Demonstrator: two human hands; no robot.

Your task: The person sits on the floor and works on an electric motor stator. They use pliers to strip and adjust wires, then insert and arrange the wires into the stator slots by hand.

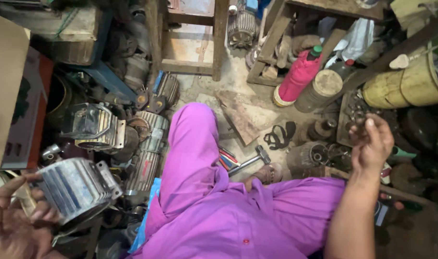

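A ribbed grey metal motor housing (77,189) sits low at the frame's left, grasped by the left hand (12,225). The right hand (372,144) hovers over a cluttered tray of small metal parts (351,112), its grip curled; whether it holds anything cannot be told. Nearby on the floor: 1 steel hammer (250,160), 1 pink bottle (298,76), 1 black sandal (279,135).

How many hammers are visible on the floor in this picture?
1. The hammer lies on the floor beside the purple-clad leg, its head toward the sandal. More could be hidden in the clutter.
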